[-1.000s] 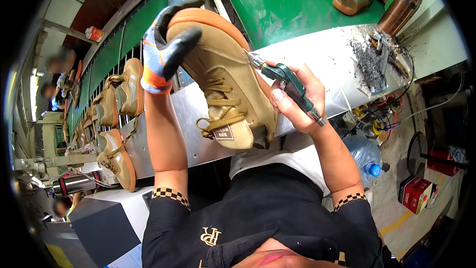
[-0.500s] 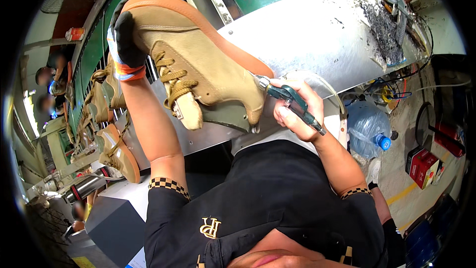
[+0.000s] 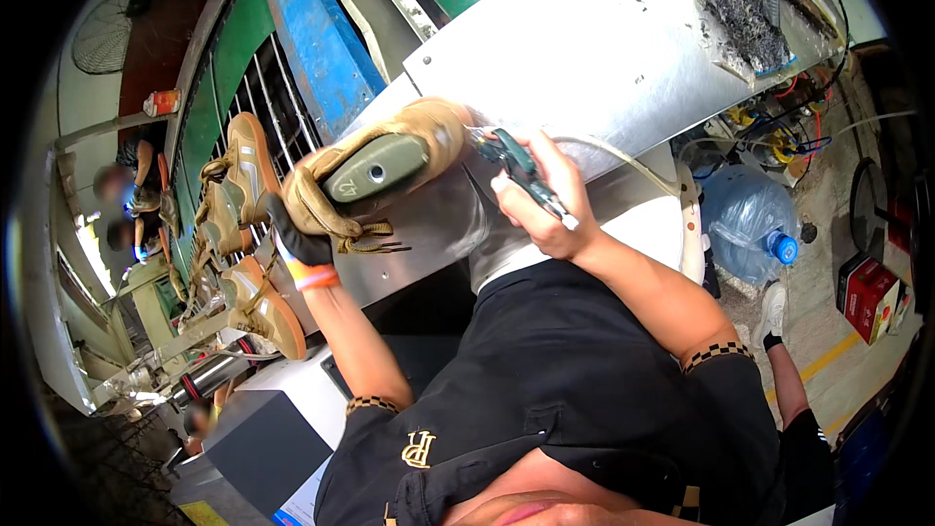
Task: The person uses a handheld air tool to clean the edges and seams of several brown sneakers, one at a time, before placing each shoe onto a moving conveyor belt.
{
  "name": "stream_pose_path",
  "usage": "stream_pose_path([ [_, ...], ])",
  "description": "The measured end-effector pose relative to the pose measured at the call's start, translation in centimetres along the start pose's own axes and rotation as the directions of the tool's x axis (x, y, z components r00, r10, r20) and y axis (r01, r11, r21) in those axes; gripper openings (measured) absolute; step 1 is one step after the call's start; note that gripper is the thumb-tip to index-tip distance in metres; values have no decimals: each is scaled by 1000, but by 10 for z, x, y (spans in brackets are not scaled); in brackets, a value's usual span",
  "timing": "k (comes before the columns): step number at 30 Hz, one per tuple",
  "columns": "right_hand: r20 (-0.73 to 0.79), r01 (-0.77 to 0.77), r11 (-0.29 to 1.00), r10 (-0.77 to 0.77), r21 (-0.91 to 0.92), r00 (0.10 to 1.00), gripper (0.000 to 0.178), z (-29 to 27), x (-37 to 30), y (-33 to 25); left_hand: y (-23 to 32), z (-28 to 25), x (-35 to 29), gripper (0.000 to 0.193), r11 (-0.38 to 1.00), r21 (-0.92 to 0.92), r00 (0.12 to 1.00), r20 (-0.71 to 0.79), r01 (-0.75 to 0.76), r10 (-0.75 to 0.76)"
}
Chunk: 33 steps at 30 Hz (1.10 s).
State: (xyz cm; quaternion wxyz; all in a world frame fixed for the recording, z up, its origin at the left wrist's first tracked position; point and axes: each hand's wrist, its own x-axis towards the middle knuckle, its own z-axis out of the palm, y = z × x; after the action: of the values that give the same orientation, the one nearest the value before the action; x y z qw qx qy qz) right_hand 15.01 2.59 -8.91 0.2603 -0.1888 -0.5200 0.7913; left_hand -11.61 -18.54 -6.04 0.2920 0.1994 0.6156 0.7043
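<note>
My left hand (image 3: 300,237), in a dark-coated glove with an orange cuff, is closed on a tan lace-up shoe (image 3: 446,127). The shoe is tilted so that its opening faces me. Inside it sits a dark green shoe last (image 3: 375,173) with a round metal-rimmed hole in its top. Brown laces hang from the near side. My bare right hand (image 3: 553,197) is closed round a dark green air gun (image 3: 521,170). Its nozzle end points at the right side of the shoe, close to the surface; I cannot tell whether they touch.
Under the shoe runs a shiny metal worktop (image 3: 555,49), with dark residue (image 3: 726,5) at its far right. Tan shoes (image 3: 255,161) stand on a rack at left. A blue panel (image 3: 317,34) lies beyond. To the right are a large water bottle (image 3: 745,224) and a red box (image 3: 870,297).
My left hand has drawn the shoe lower and turned it from side-on to show its opening and last. The right hand with the air gun has shifted slightly left.
</note>
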Motion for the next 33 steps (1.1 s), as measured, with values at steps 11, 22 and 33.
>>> stream_pose_path([
  [11, 14, 29, 998, -28, -55, 999, 43, 8, -14, 1, -9, 43, -179, 65, 817, -47, 753, -361, 575, -551],
  [22, 38, 78, 993, -76, -85, 996, 42, -1, -22, 5, -18, 117, -161, 71, 650, -388, 720, 56, 654, -692],
  [33, 75, -279, 958, 274, 71, 959, 38, -25, -50, -26, -25, 149, -138, 86, 468, -429, 603, 265, 773, -752],
])
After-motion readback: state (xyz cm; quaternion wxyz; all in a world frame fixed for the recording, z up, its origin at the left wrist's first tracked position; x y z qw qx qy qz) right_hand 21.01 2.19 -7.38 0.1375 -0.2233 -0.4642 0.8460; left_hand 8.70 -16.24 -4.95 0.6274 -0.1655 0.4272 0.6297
